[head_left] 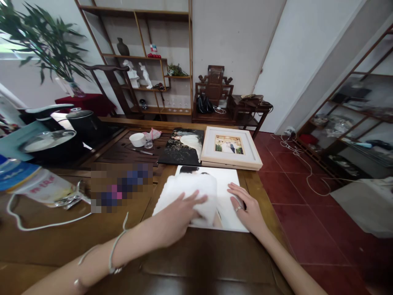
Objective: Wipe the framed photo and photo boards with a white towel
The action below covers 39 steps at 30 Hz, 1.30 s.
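Centre of the frame, and there's the photo panel (pixel 229 176): pale, smooth, a patch of black at its top edge. Over its left half goes the white cloth (pixel 196 182), soft and wavy-edged. The left hand (pixel 184 209) lies across that cloth, fingers spread wide — whether they pinch any fabric, I can't tell. The right hand (pixel 248 208) rests open, loosely curved, on the panel's right side. Lettering? Far left, a blue-and-white pouch (pixel 46 188) carries red characters — too blurred to read.
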Each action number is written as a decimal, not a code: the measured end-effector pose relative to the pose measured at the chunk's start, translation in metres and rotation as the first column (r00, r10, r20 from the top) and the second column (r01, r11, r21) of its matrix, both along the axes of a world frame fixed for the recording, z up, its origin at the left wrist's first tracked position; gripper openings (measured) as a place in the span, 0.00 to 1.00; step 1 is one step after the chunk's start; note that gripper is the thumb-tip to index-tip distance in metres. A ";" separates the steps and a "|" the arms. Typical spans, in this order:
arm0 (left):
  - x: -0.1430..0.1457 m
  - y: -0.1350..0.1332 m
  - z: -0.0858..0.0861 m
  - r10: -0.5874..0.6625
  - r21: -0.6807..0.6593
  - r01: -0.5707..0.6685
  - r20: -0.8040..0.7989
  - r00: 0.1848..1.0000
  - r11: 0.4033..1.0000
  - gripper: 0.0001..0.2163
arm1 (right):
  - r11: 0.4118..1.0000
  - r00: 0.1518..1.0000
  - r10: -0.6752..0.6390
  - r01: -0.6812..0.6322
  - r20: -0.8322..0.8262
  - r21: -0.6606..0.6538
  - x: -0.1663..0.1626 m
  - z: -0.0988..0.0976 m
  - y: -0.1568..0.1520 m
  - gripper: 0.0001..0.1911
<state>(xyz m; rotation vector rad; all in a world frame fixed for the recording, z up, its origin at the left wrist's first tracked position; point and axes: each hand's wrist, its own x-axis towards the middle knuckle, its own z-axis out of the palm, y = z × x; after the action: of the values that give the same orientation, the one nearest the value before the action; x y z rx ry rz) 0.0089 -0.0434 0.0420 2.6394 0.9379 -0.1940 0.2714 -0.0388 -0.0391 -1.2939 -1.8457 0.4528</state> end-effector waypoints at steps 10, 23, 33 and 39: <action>-0.019 0.064 -0.024 0.055 0.181 -0.076 0.118 0.991 0.981 0.30 | 1.000 1.000 0.004 -0.004 -0.003 -0.001 -0.001 0.000 0.001 0.13; 0.008 -0.039 0.005 -0.216 -0.018 0.217 0.055 0.975 0.976 0.19 | 1.000 1.000 0.014 -0.014 0.001 0.002 0.000 0.002 0.000 0.14; -0.005 0.040 -0.025 0.097 0.214 -0.119 0.110 0.989 0.970 0.31 | 1.000 1.000 0.013 -0.013 -0.005 0.010 0.000 0.000 0.001 0.13; -0.001 0.028 -0.025 0.065 0.200 -0.076 0.062 0.996 0.977 0.27 | 1.000 1.000 0.008 -0.007 -0.007 0.025 0.001 0.000 0.001 0.13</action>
<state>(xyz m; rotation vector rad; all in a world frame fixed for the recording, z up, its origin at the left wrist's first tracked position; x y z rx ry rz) 0.0074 -0.0157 0.0172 2.7728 1.0827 -0.0082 0.2719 -0.0380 -0.0395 -1.2677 -1.8451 0.4370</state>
